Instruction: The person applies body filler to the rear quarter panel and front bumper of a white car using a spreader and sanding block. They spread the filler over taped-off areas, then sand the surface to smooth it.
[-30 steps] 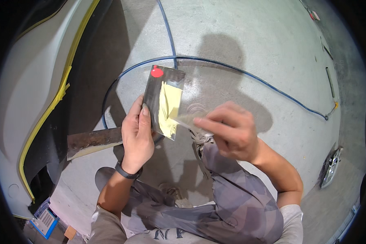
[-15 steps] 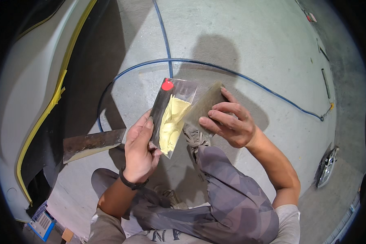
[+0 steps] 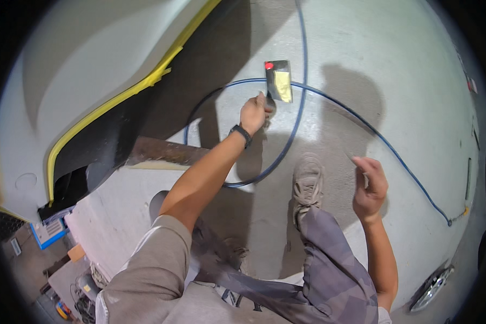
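My left hand [image 3: 255, 114] reaches forward, its fingers closed at the near lower corner of a dark rectangular mixing plate [image 3: 271, 86]. A dark part between the plate and my fingers is blurred. On the plate lie a mound of pale yellow putty [image 3: 283, 86] and a red dab of paste [image 3: 269, 66]. The plate appears over the blue hose; whether it touches the floor I cannot tell. My right hand [image 3: 371, 186] is raised at the right with bent fingers, pinching a thin spreader [image 3: 350, 156] seen nearly edge-on.
A blue hose [image 3: 372, 129] loops over the concrete floor. At the left stands a pale car body panel edged with yellow masking tape [image 3: 100, 116]. A brown, putty-edged sheet [image 3: 164, 153] lies behind my left forearm. My shoe [image 3: 308, 181] is between the hands; a headlamp [image 3: 432, 290] lies lower right.
My left hand has carried the plate with putty forward and away from me. My right hand has drawn apart from it to the right and lower, with the spreader turned edge-on.
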Demonstrator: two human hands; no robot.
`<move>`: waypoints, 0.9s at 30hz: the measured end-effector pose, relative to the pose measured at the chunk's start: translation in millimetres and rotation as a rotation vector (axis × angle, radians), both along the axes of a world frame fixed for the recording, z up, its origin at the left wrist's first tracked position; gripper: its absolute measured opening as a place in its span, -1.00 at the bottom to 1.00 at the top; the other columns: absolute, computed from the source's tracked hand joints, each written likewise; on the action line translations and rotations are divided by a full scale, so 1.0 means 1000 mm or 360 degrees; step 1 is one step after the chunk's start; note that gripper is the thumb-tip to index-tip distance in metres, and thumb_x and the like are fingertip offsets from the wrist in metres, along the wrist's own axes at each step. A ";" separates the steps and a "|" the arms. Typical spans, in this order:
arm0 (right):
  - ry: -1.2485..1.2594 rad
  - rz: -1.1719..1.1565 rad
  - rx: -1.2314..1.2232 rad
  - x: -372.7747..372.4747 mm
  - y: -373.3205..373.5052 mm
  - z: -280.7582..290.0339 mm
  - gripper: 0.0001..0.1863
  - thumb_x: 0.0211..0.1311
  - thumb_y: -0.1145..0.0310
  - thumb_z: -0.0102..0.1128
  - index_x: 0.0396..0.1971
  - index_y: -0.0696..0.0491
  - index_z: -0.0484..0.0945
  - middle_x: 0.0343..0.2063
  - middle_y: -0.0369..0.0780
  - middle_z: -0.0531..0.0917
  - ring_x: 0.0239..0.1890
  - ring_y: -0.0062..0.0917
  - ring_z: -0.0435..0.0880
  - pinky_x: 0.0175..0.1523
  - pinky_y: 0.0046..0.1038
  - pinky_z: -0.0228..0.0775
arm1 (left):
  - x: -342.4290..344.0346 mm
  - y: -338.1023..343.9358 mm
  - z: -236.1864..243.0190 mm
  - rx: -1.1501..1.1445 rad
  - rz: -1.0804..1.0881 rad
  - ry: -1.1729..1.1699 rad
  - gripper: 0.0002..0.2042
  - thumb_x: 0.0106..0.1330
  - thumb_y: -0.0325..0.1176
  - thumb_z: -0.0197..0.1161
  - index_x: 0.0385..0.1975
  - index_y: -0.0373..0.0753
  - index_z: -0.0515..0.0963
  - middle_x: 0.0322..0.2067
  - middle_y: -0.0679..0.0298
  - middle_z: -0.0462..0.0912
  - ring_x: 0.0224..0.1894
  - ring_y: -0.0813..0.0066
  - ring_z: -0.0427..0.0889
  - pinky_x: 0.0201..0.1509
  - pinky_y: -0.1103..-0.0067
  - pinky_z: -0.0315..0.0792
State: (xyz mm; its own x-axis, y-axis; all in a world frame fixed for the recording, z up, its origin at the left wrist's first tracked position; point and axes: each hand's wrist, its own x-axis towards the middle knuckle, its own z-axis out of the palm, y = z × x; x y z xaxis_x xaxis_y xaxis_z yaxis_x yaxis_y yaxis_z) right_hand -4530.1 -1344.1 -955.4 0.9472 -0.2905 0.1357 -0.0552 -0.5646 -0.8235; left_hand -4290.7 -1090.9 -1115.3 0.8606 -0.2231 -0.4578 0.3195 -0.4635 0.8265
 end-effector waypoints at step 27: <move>-0.0471 0.0102 0.0005 0.021 0.063 0.036 -0.82 0.17 0.37 0.59 -0.27 0.08 0.79 -0.41 -0.20 0.80 -0.36 -0.53 0.79 -0.29 -0.51 0.55 | -0.070 0.037 0.223 -0.0438 -0.0581 -0.0432 -0.77 0.63 -0.29 0.17 -0.01 -0.37 0.57 -0.46 0.53 0.47 -0.42 0.82 0.29 -0.36 0.73 0.20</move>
State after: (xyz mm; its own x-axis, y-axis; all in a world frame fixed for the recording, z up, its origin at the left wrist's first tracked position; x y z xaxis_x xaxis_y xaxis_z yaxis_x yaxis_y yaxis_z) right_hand -4509.3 -1281.1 -919.2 0.8829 -0.2325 0.4080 0.2232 -0.5568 -0.8001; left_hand -4360.5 -1054.1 -892.2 0.7840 -0.6107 -0.1117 -0.0643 -0.2589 0.9638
